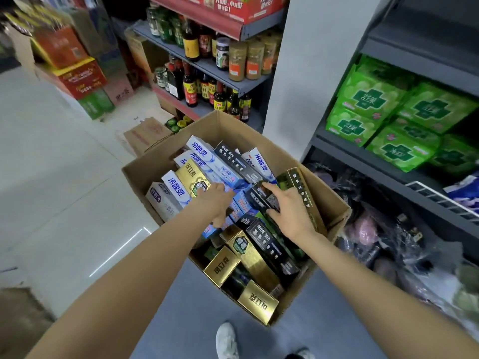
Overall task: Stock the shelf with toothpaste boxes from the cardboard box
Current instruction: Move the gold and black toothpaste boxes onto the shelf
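Both my forearms reach down the middle of the frame into the carton (145, 177). My left hand (216, 200) rests flat-fingered on blue boxes (178, 190), steadying them, while my right hand (290, 211) grips a black box (261, 196), ready for the shelf (363, 161) at right.

cardboard box (334, 203): I see plain brown
toothpaste boxes (204, 161): I count white-and-blue, gold and black ones
packs (373, 99): bright green with dark crosses
shoe (226, 340): white
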